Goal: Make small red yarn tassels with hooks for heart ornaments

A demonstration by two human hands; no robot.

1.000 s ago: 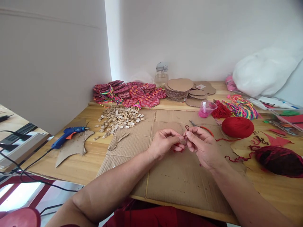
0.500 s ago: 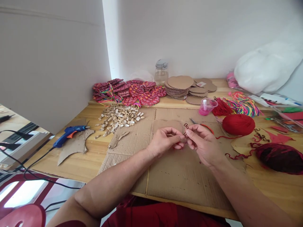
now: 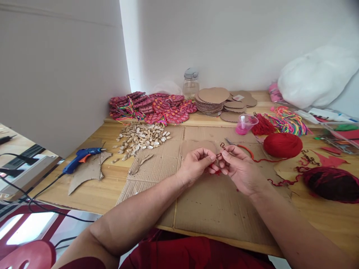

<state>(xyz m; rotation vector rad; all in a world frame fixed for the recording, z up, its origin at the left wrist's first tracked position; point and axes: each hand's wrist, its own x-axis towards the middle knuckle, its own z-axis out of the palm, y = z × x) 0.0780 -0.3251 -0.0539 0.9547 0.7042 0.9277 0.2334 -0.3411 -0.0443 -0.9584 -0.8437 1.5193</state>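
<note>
The left hand [image 3: 196,164] and right hand [image 3: 238,168], fingertips pinched on a brown cord [image 3: 222,146], seem mid-work, with decorated pieces [image 3: 175,116] heaped behind and cardboard shapes [image 3: 214,95] bare.

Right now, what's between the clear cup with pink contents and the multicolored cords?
In the head view, a bundle of red strands lies between cup and cords.

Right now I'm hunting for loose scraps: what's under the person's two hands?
Flattened cardboard lies beneath the left hand and right hand; a bit of red shows between them. Anything the hands cover cannot be seen.
</note>
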